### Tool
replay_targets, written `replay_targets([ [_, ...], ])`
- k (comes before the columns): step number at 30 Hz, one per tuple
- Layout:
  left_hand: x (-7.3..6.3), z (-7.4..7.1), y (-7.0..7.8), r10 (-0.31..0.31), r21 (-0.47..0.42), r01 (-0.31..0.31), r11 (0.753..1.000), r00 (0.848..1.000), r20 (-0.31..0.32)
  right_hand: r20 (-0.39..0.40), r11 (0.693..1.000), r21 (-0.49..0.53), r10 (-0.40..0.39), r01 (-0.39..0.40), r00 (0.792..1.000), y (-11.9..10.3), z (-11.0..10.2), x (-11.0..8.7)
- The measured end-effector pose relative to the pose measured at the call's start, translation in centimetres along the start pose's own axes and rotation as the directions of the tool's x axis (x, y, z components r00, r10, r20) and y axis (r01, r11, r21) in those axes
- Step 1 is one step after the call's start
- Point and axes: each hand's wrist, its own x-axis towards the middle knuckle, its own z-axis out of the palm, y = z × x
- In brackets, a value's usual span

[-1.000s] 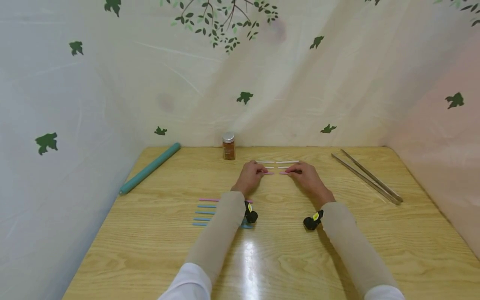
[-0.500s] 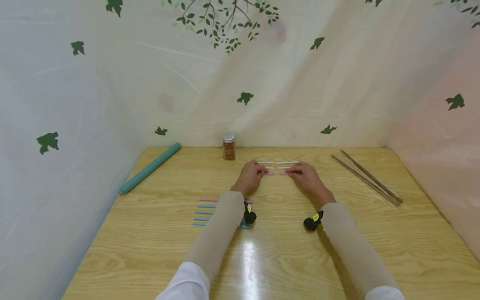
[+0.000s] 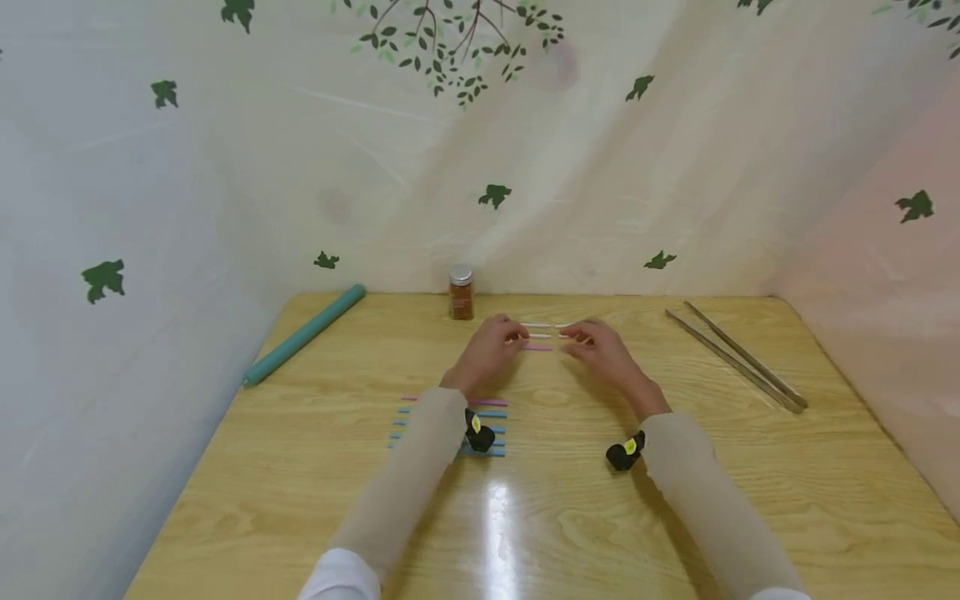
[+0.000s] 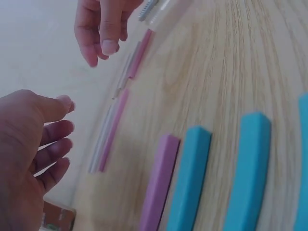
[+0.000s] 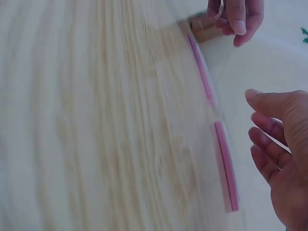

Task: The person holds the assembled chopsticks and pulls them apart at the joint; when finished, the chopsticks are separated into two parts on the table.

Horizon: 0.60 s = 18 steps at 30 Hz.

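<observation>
My left hand [image 3: 489,350] hovers just over the left ends of the short sticks at the back, fingers relaxed and holding nothing. Across a small gap, my right hand [image 3: 606,354] is likewise loose and unladen, close over the right-hand sticks. Two pink sticks lie end to end on the table, the left one [image 4: 114,130] and the right one [image 5: 226,166]. Behind them run rows of white sticks [image 3: 536,324], partly covered by the hands. Under my left forearm lie another pink stick [image 4: 160,180] and several blue sticks [image 4: 190,178], roughly parallel.
A jar with a silver lid [image 3: 461,293] stands at the back, left of the hands. On the left edge lies a teal rod [image 3: 303,336]. Long metal tongs [image 3: 738,358] rest at the right. A fabric wall [image 3: 390,208] rises behind the wooden table [image 3: 555,517].
Both hands have let go of the short pink sticks and lifted slightly off them. My left forearm has shifted left, showing more of the blue sticks' right ends.
</observation>
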Motion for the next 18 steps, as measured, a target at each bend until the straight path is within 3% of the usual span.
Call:
replay_targets([
  [8, -2.9, -3.2, -2.2, 0.009, -0.008, -0.009, 1.0, 1.0, -0.008, 0.064, 0.998, 0.029, -0.049, 0.047, 0.997, -2.9, 1.9, -0.1],
  [18, -8.1, -6.2, -6.3, -0.045, -0.029, 0.044, 0.999, 0.999, -0.024, 0.125, 0.995, 0.086, -0.063, 0.052, 0.99, -4.6, 4.5, -0.9],
])
